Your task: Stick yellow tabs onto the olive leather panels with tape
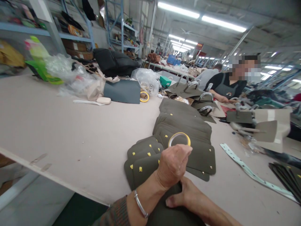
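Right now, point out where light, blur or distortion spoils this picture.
Head view: the ceiling strip lights glare white; the shelves at the far left look smeared and stretched; the distant background is soft. The left hand, right hand and dark panels read more clearly, under fairly even light.

L arm (152,185): slvr bangle (141,204), brn/grn patt. knit sleeve (115,214).

Toward the back of the worktop (58,125), a slate-blue sheet (124,91) lies beside a clear plastic bag (147,82), near a green box (165,81). A pale perforated strip (244,167) crosses the right side. Beyond are an aproned person (227,84) and blue metal shelving (115,25).
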A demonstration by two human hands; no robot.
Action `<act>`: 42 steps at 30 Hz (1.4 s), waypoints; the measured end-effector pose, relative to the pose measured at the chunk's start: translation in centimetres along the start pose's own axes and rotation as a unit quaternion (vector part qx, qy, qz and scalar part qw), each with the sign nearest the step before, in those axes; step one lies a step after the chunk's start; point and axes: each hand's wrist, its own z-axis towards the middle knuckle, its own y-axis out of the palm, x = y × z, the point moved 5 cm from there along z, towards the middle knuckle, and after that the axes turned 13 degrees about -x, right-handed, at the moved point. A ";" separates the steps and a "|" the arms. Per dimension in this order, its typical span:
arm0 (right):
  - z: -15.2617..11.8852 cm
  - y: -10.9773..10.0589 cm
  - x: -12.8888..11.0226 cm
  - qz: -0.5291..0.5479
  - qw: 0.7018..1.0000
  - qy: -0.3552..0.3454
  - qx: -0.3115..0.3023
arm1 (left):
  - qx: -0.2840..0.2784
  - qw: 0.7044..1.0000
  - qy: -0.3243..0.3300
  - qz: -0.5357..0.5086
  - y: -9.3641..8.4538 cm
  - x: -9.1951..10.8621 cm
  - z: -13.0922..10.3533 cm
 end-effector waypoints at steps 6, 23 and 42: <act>-0.1 0.9 -0.2 0.084 0.992 -0.049 -0.085 | -0.011 0.985 -0.119 0.122 -6.7 -1.7 -0.2; -7.0 -3.6 -8.0 -0.628 0.762 0.046 0.149 | -0.168 0.960 -0.222 -0.002 -11.0 -8.8 -5.3; -7.2 -2.9 -3.8 -0.636 0.740 -0.054 0.213 | -0.195 0.957 -0.207 -0.062 -7.8 -5.5 -6.6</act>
